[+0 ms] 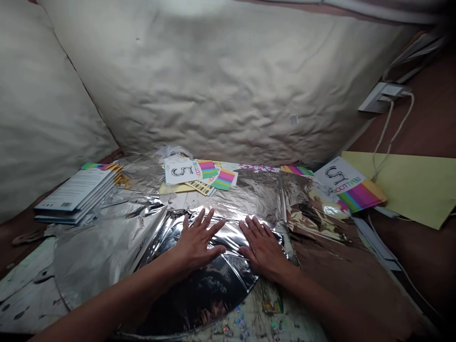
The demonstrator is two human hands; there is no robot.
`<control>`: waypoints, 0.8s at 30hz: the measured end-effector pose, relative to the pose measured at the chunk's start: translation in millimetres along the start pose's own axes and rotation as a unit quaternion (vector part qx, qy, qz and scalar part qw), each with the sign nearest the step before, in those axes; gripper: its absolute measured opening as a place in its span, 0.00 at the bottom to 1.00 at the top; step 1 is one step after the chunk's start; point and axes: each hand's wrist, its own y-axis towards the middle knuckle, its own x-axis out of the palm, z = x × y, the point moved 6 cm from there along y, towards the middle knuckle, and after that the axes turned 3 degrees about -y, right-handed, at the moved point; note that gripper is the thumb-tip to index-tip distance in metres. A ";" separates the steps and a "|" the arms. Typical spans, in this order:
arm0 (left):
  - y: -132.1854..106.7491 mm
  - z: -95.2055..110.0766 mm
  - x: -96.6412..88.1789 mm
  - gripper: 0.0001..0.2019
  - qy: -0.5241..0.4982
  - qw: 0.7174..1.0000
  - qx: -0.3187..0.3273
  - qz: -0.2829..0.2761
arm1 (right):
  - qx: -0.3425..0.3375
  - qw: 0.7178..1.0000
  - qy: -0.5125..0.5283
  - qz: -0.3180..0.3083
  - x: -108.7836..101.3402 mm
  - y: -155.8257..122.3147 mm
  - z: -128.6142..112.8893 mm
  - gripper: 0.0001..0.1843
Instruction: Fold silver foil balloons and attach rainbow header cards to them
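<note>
Well left of the left hand, a stack of grey-and-white booklets, lying flat with a rainbow-coloured strip showing behind it. Below and left of that hand, a worn, dark-spotted board. Next, the left hand: open, palm down, fingers spread, flat on a round silver foil balloon, with no grip on anything. Under both hands, that same balloon, crumpled and mirror-bright, its curved rim passing just below them and its surface spreading away to the left. Ahead of the left hand, beyond the foil, a white card printed with a black 5, beside rainbow-striped packets. Just below the hands, past the rim, small specks of glitter. Then the right hand: also open and pressed flat on the foil, fingers spread, just beside the left hand but apart from it. Right of the right hand, a crumpled sheet of brown-and-gold foil. Farther right, a second rainbow-striped packet with a 5, at the edge of a pale yellow card. Beyond that, a white plug socket, with white cables trailing down over the card. Ahead of both hands, across the whole width, a pale padded cloth.
</note>
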 end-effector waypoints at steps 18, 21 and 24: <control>-5.8 -8.5 -18.7 0.40 0.039 0.999 0.013 -0.024 | 0.004 1.000 0.005 -0.003 -16.0 -39.5 -13.8 0.37; -20.1 -0.1 -28.4 0.34 0.051 0.992 0.107 -0.030 | -0.035 0.999 0.033 -0.007 -14.4 -83.4 -28.1 0.36; -32.8 10.7 -34.6 0.23 0.060 0.987 0.146 0.015 | -0.063 0.994 0.085 -0.006 -18.1 -116.8 -36.5 0.27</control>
